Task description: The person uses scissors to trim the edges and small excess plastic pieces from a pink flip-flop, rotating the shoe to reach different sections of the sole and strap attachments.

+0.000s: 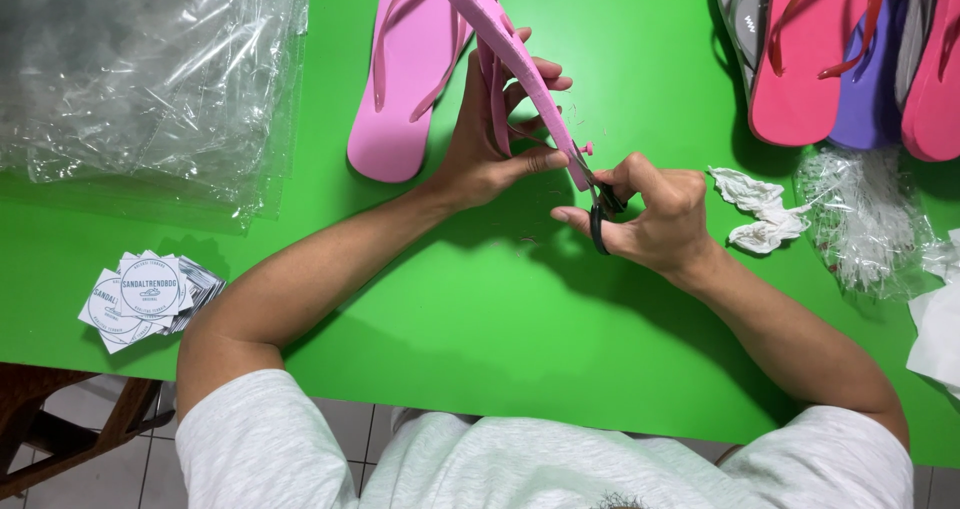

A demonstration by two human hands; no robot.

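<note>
A green table [480,309] is carrying clear plastic bags [150,79]. Above it, the left hand [490,139] is gripping an edge-up pink flip-flop [520,64], fingers closed, while the right hand [655,214] is squeezing small black-handled scissors [600,209] at its heel.

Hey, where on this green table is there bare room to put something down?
The widest bare patch of the green table lies along the near edge, between the stack of round-printed cards and the crumpled white paper, below both hands. A smaller bare strip lies between the flat pink sandal and the plastic bags. The far right is crowded with stacked sandals.
</note>
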